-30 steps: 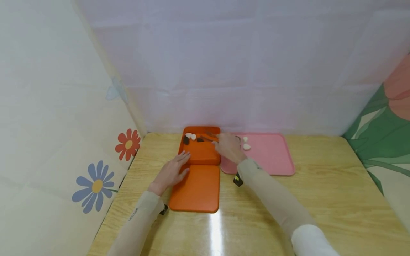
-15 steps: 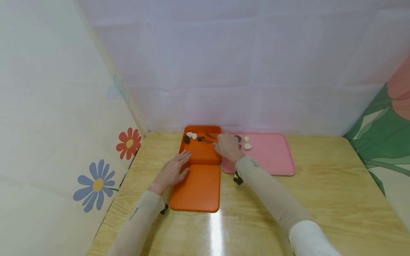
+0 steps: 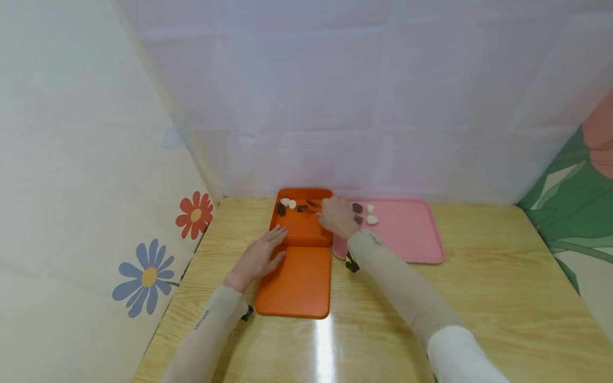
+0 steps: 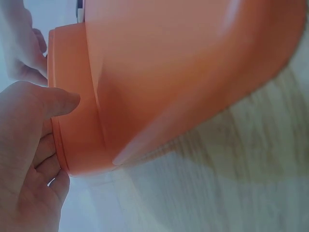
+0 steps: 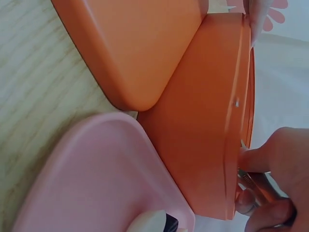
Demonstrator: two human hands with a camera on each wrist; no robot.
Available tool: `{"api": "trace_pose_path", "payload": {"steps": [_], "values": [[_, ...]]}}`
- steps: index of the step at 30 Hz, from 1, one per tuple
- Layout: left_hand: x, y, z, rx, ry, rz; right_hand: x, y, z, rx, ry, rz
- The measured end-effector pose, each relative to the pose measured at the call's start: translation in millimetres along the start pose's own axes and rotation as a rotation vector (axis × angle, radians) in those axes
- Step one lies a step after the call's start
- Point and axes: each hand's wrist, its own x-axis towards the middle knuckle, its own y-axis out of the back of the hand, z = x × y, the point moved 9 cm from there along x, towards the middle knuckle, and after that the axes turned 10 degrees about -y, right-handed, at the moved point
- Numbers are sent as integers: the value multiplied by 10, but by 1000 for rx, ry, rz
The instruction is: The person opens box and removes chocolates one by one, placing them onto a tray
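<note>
An orange box (image 3: 300,241) stands open, its orange lid (image 3: 293,282) lying flat in front. My left hand (image 3: 258,258) grips the box's front left corner; the left wrist view shows its thumb (image 4: 63,101) on the front wall and the fingers at the rim. My right hand (image 3: 337,215) is over the box's right side, holding slim dark tongs (image 3: 312,204) that point left into it. A metallic part of the tongs (image 5: 260,186) shows in the right wrist view. Close by their tips lies a dark piece (image 3: 301,208). White pieces (image 3: 292,204) and another dark piece (image 3: 281,209) lie farther left inside.
A pink tray (image 3: 407,234) adjoins the box on the right. On it are dark pieces (image 3: 357,208) beside white, pebble-like ones (image 3: 372,219). All of this sits on a wooden table (image 3: 479,287), with white sheeting (image 3: 373,133) behind.
My right hand has shifted slightly left with the tongs, uncovering the dark pieces on the tray. The left hand keeps its place on the box.
</note>
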Motion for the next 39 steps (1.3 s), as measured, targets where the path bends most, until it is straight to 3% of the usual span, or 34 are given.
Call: {"api": "trace_pose_path", "payload": {"steps": [7, 22, 39], "values": [[5, -21, -10, -1, 8, -9, 48, 40, -48, -96, 31, 51], [2, -16, -14, 8, 12, -13, 68, 40, -136, -144, 66, 95], [2, -14, -27, -3, 13, -17, 59, 3, -104, -80, 42, 71]]}}
